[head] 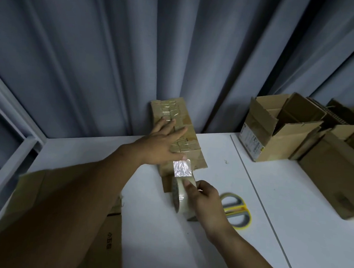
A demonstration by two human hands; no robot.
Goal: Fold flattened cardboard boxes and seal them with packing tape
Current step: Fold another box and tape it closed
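Taping a cardboard box [178,132]
Left hand [161,145] presses flat on it, fingers straight; right hand [205,202] grips the packing tape roll [181,196].

Scissors [236,209] and open boxes [275,140] block the right; bare table [281,202] lies between.

Blue-grey curtain [114,57] (pleated), white table [290,223]

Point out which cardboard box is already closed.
The box under the left hand: its flaps are taped shut, while the boxes at right stand open.
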